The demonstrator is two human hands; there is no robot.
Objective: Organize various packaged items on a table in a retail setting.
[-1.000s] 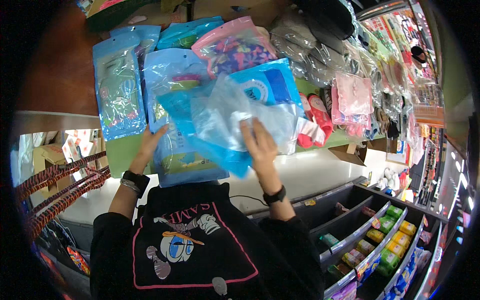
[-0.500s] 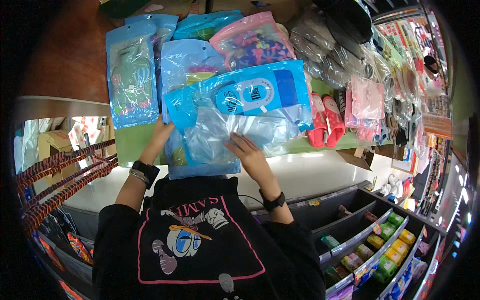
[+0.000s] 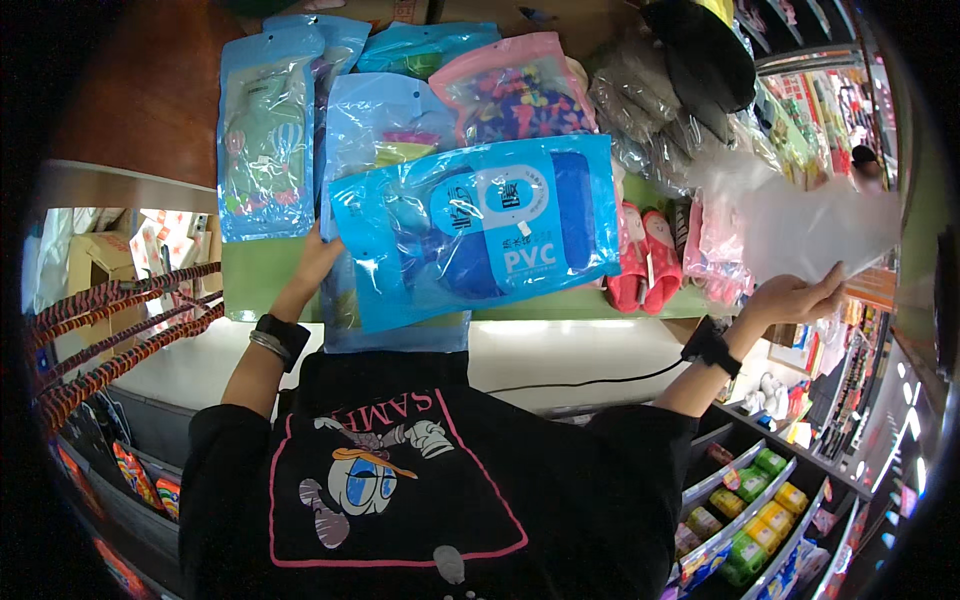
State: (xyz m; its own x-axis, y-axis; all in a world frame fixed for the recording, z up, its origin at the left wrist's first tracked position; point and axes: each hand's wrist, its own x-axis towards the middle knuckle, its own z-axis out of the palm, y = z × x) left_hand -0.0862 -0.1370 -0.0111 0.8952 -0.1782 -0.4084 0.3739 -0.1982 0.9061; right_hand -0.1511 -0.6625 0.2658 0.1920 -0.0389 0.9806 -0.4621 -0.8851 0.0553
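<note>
A bright blue plastic packet (image 3: 395,225) with a clear window and a dark blue thing inside lies across the other packets in front of me. My left hand (image 3: 318,262) is closed at its left edge, with the fingertips partly hidden. Out to the right, my right hand (image 3: 795,298) is raised with a translucent plastic bag (image 3: 815,225) at its fingers. The bag spreads above the hand, its far side blurred. Under the blue packet, a light blue packet (image 3: 375,110) shows above and below it.
A balloon-patterned packet (image 3: 265,150) and a pink-edged packet (image 3: 515,90) lie on the green surface (image 3: 262,285). Red slippers (image 3: 645,262) and bagged goods (image 3: 640,120) are at the right. Striped bars (image 3: 130,320) stand left; dark trays with small packs (image 3: 760,530) sit lower right.
My right hand has swung from the blue packet to the far right, taking the plastic bag off it. The packet's printed front is now uncovered. My left hand has stayed at its edge.
</note>
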